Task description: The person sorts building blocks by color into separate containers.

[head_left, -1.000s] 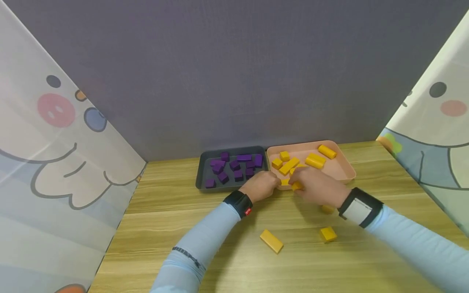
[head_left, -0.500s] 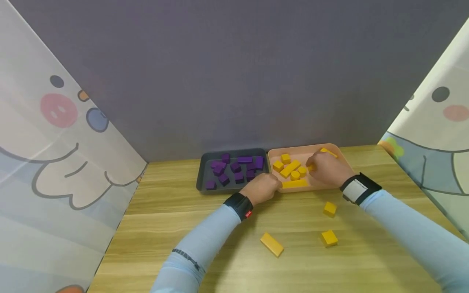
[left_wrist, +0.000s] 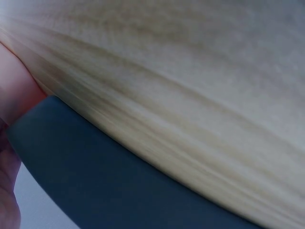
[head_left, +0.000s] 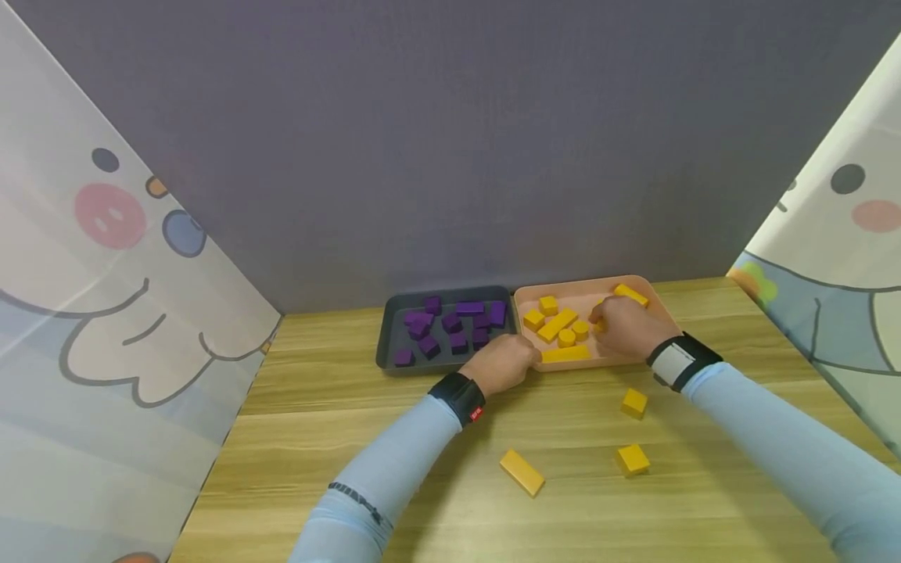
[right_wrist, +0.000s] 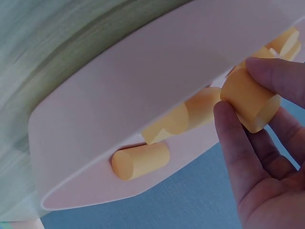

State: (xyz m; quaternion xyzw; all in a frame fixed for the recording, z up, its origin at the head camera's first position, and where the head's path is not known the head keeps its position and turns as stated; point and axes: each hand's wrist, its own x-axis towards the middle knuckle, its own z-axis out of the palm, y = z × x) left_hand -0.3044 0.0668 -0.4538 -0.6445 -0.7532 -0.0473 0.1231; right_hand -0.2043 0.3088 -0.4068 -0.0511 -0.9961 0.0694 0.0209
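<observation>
My right hand reaches over the peach-pink tray. Thumb and fingers pinch a short yellow cylinder, seen clearly in the right wrist view. Near it in that tray lie another yellow cylinder and several cubes, bars and short round pieces, all yellow. My left hand is at the front corner where the two trays meet. In the left wrist view its thumb and fingers, cut off at the image edge, lie either side of the dark grey tray's corner.
The dark grey tray holds several purple blocks. On the wooden table in front lie a yellow bar and two yellow cubes, a nearer cube and a farther cube. A grey wall stands behind the trays.
The right hand has moved right and back, from the pink tray's front edge into its right half. A yellow bar now shows along that front edge. The left hand has stayed put.
</observation>
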